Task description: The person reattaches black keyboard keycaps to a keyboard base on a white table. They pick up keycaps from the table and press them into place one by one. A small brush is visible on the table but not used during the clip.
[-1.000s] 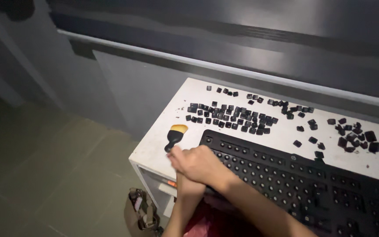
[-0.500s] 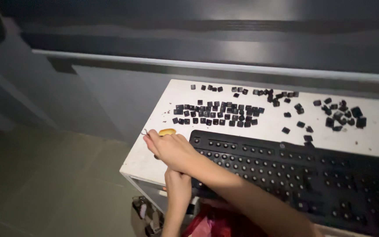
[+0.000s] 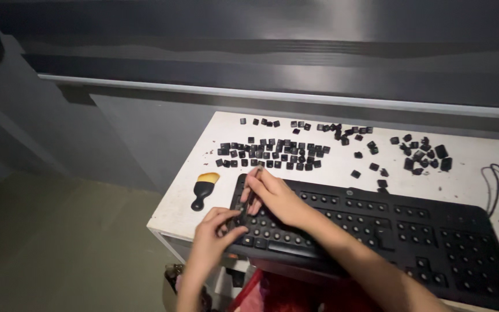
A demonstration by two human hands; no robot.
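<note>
Lying beside keyboard [image 3: 376, 231]: brush [image 3: 203, 189], keycaps [image 3: 272, 153].

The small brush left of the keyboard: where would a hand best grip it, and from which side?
By the black handle of the brush, coming from the table's near-left edge. The handle end points toward that edge and lies bare on the table, while the yellow bristles face the loose keycaps.
</note>
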